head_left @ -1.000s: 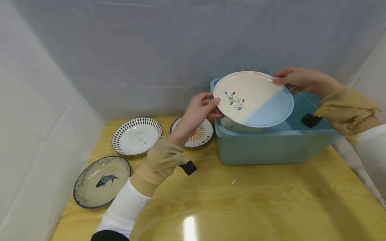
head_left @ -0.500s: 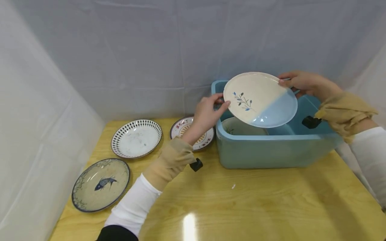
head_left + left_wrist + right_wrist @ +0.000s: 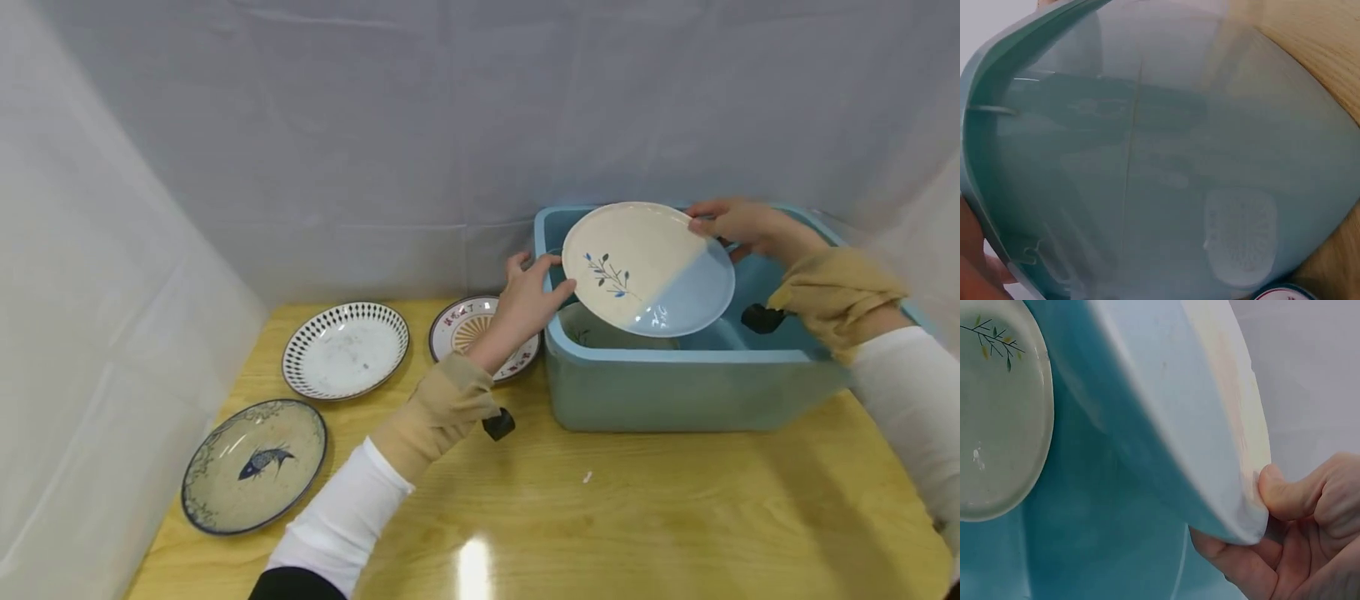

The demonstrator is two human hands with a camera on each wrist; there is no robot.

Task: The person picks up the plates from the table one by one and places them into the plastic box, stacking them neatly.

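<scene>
Pale sheeting backs the wooden table [image 3: 675,517]. Between both hands' fingers, a cream-and-blue plate [image 3: 648,268] tilts over the blue tub [image 3: 675,387]: left hand [image 3: 528,300] pinches one rim, right hand [image 3: 738,225] the opposite.

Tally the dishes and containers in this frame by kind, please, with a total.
Plates on the table: 3, namely fish plate, dotted-rim plate, sunburst plate.
Plates held over the tub: 1, the white and blue plate.
Plates inside the tub: 1, a pale plate.
Tubs: 1, the blue tub.
Total: 6.
</scene>
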